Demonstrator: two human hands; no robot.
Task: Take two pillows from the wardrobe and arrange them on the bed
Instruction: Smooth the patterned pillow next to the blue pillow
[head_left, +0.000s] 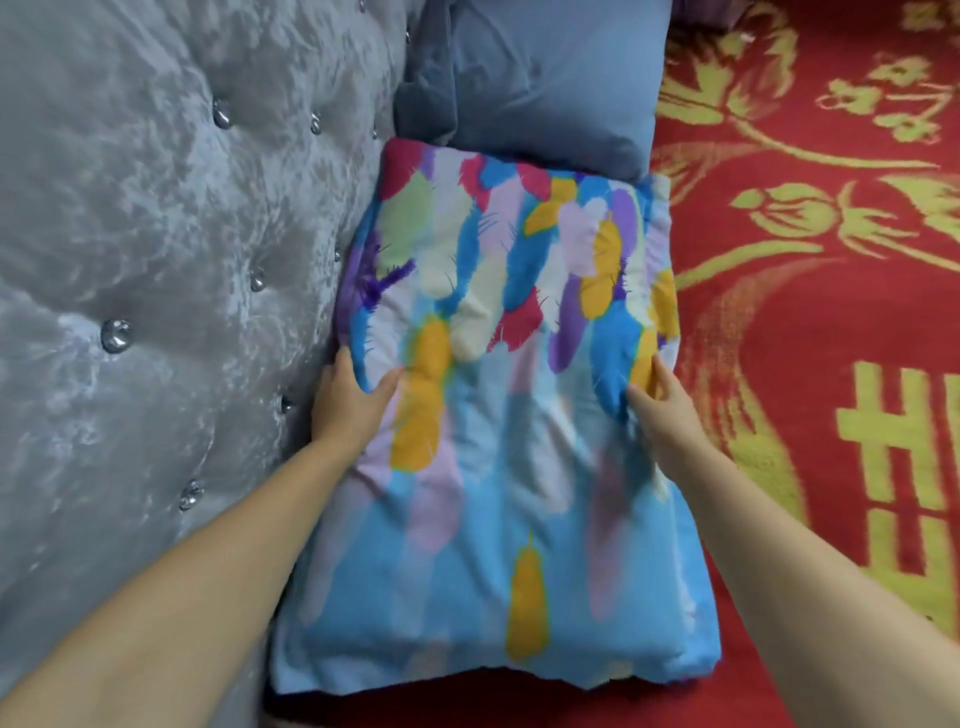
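A colourful feather-print pillow (498, 322) lies on the bed against the headboard, filling the middle of the view. My left hand (350, 402) grips its left edge, thumb on top and fingers tucked between pillow and headboard. On its right edge, my right hand (662, 415) presses into the fabric with fingers curled over the side. A plain blue-grey pillow (556, 78) lies beyond it at the top, its near corner touching the colourful pillow's far edge.
A grey tufted velvet headboard (156, 234) with shiny buttons fills the left side. A red bedspread (831, 312) with yellow-green floral patterns covers the bed on the right and along the bottom.
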